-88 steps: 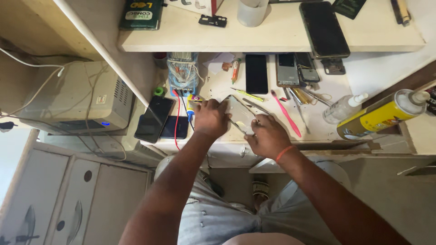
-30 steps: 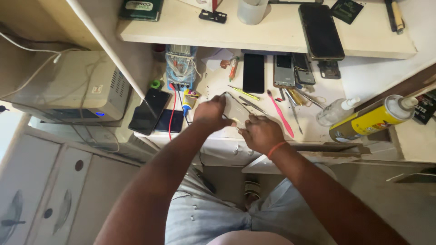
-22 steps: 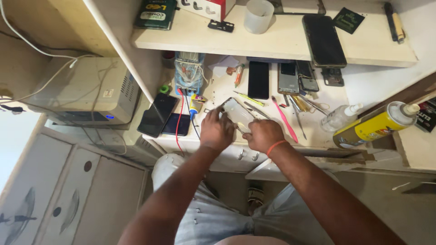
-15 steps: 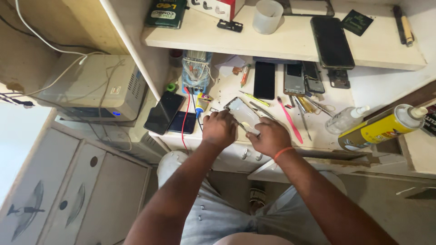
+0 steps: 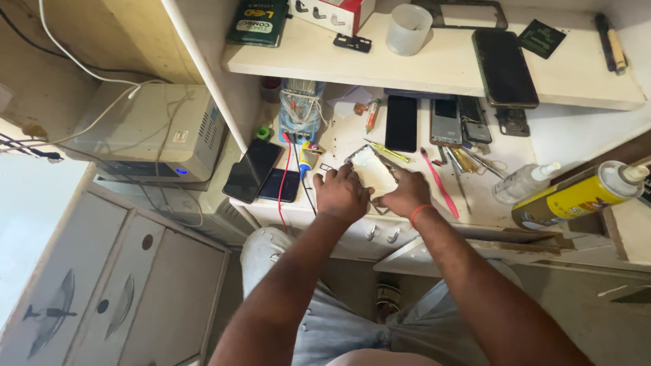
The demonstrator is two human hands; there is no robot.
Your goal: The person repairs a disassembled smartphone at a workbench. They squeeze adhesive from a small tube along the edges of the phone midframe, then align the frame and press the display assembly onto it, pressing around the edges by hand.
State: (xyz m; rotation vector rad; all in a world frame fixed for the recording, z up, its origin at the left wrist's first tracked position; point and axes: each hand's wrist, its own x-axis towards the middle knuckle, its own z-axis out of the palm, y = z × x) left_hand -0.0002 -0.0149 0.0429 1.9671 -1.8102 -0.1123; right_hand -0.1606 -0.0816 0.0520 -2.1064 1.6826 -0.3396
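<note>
An opened phone (image 5: 369,171), pale and with its inner face up, is held low over the white bench (image 5: 339,139) between both hands. It is taken as the landmark here. The left hand (image 5: 341,194) is laid against its near-left edge, fingers curled over the rim; the right hand (image 5: 405,193) is closed on its near-right corner, and a thin tool seems to be pinched there, though this cannot be told for certain. The long axis of the phone runs from far-left to near-right, so its far end points away from both hands and towards the multimeter (image 5: 300,112). Both hands are equally close, each touching it.

Left of the phone two dark handsets (image 5: 252,170) are lying flat. Beyond it a black phone (image 5: 401,123) is placed, and to its right a pink toothbrush (image 5: 440,183), a clear spray bottle (image 5: 522,183) and a yellow can (image 5: 576,198) on its side.
</note>
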